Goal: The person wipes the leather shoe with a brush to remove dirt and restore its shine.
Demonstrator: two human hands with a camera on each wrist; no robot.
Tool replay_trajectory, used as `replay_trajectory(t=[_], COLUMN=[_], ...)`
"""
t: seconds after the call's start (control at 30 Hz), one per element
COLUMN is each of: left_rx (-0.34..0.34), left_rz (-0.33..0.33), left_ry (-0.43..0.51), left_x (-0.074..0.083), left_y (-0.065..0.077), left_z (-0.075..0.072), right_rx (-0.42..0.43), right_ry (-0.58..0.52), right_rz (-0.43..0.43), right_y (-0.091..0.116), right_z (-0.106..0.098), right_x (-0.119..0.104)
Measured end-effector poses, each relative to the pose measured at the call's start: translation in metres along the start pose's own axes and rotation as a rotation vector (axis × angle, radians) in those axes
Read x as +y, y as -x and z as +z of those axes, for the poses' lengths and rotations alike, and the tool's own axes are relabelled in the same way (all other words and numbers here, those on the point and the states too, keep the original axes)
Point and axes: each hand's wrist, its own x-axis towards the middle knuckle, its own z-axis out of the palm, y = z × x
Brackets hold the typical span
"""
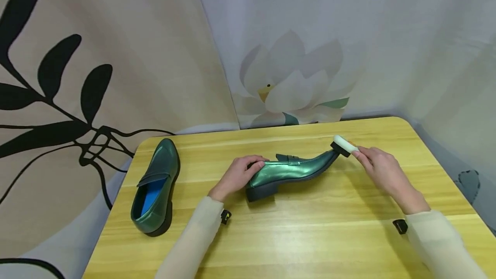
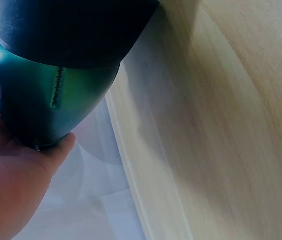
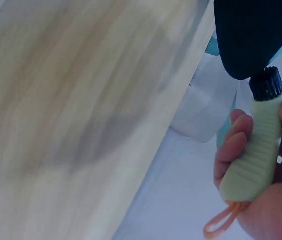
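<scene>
A shiny green loafer (image 1: 288, 170) with a black sole is held above the table, its toe pointing right. My left hand (image 1: 241, 173) grips it at the heel end; in the left wrist view the thumb lies along the back of the heel (image 2: 56, 100). In my right hand (image 1: 385, 173) is a pale green brush (image 3: 256, 145) with black bristles (image 3: 266, 84) and an orange loop at the handle's end. Those bristles are right at the shoe's toe. The left hand's fingers inside the shoe opening are mostly hidden.
A matching green loafer (image 1: 155, 188) with a blue insole stands upright at the table's left side, toe toward the back. The wooden table (image 1: 310, 236) has a rounded back right corner. Behind it hangs a printed curtain (image 1: 162, 46) with leaf and flower patterns.
</scene>
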Motion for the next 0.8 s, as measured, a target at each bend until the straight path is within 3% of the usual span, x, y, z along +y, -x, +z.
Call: replay_trajectory(t=[0.07, 0.27, 0.43, 0.53, 0.8], left_rx=[0.005, -0.008, 0.002, 0.018, 0.006], left_rz=[0.000, 0.002, -0.001, -0.005, 0.013], left_ry=[-0.006, -0.009, -0.003, 0.003, 0.015], left_x=[0.001, 0.003, 0.001, 0.000, 0.001], left_y=[0.000, 0.002, 0.003, 0.004, 0.001], left_z=[-0.001, -0.002, -0.003, -0.004, -0.001], right_rx=[0.000, -0.103, -0.026, 0.039, 0.126], right_ry=[-0.001, -0.020, -0.034, -0.027, 0.162], right_rz=[-0.004, 0.060, 0.050, -0.028, -0.363], right_y=[-0.003, -0.012, -0.005, -0.001, 0.004], right_z=[0.002, 0.008, 0.002, -0.003, -0.010], right_x=[0.001, 0.010, -0.004, -0.028, -0.075])
